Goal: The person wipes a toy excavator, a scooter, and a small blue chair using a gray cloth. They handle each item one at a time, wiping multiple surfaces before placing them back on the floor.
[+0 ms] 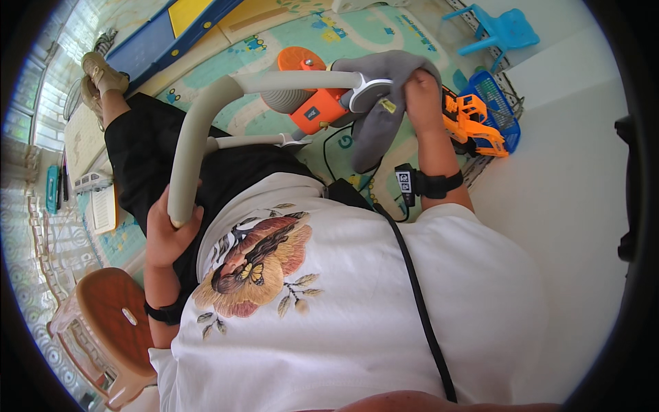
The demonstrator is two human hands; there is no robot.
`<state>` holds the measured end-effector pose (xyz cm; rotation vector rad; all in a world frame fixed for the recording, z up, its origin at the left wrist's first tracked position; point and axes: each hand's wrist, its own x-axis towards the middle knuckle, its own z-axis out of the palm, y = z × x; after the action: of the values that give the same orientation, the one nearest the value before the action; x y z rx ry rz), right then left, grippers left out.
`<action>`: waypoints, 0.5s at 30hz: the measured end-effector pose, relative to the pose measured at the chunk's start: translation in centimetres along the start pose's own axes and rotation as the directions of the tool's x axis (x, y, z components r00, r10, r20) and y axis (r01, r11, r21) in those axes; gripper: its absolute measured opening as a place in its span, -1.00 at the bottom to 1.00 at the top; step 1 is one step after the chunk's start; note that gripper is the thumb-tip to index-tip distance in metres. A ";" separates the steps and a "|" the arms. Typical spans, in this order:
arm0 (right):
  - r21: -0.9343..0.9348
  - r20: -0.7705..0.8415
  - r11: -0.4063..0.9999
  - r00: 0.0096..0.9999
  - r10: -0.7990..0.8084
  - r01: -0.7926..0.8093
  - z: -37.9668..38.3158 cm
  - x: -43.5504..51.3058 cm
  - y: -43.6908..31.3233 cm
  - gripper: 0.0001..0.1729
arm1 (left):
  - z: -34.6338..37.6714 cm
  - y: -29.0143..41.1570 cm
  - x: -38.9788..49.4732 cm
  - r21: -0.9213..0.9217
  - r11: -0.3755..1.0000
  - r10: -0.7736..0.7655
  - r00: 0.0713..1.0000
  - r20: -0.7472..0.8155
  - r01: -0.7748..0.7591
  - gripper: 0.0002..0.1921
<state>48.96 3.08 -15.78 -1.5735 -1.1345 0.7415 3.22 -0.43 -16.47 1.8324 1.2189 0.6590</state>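
A thick, bent grey padded tube point(206, 108) belongs to an orange and grey device, and it arches across in front of me. My left hand point(172, 226) is wrapped around the tube's lower end. At the other end, a round grey joint cover point(370, 94) sits beside the device's orange housing point(319, 110) and a ribbed grey part point(288, 98). My right hand point(423, 95) grips a grey cloth point(378, 134) next to that cover; the cloth drapes down past it. A yellow tag shows on the cloth. A second, lower padded tube point(247, 141) crosses over my black trousers.
A patterned play mat point(237, 56) covers the floor. To the right are an orange toy vehicle point(476, 123), a blue plastic basket point(497, 103) and a blue child's chair point(502, 31). A blue slide point(149, 49) stands upper left, a brown-seated chair point(110, 314) lower left.
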 end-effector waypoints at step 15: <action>0.754 0.140 0.646 0.990 0.010 -0.114 0.8 1.9 4.1 -0.62 | -0.8 1.4 4.5 0.243 0.945 -0.111 0.916 -0.385 0.217 -0.62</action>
<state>50.21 4.95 -19.81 -0.8382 -0.6836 1.1910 4.99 3.72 -14.94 1.8562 1.7760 0.7882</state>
